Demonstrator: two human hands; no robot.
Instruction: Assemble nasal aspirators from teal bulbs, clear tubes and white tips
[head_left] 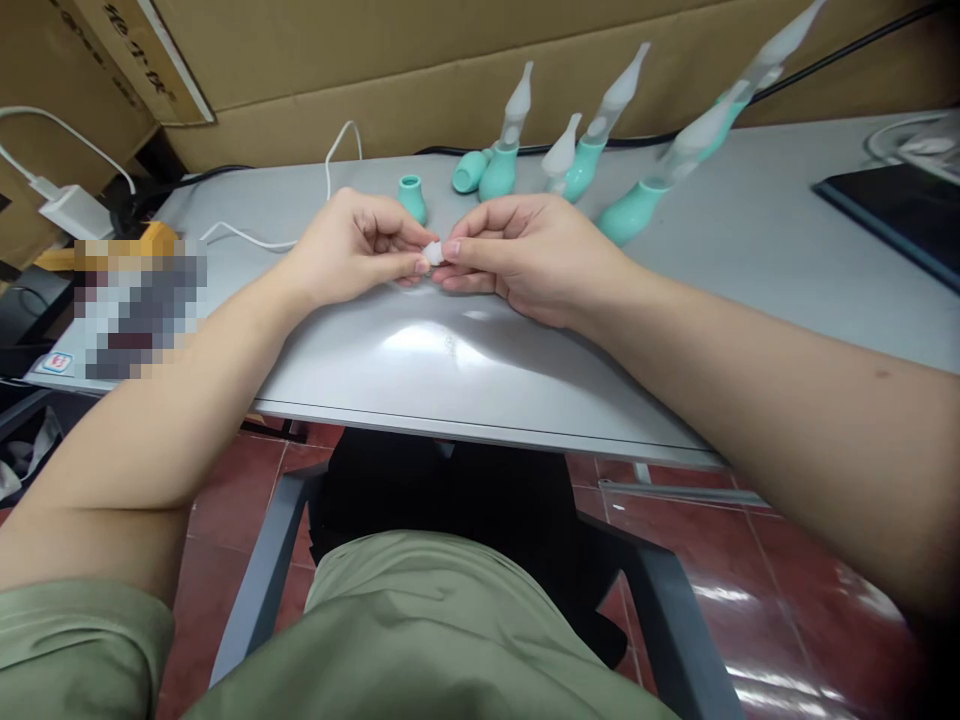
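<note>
Above the frame's centre, left hand and right hand pinch a small white fitting between them, neither nearer; its long axis is unclear. An open-topped turquoise bulb sits just above-left.

Grey flat tabletop: open strip from bare left hand and bare right hand to near edge, bare forearms bounding both sides. Behind hands, round teal bulbs with whitish pointed tips obstruct; brown cardboard wall beyond. Right: free surface up to dark flat slab. Left: thin white cable crosses.
</note>
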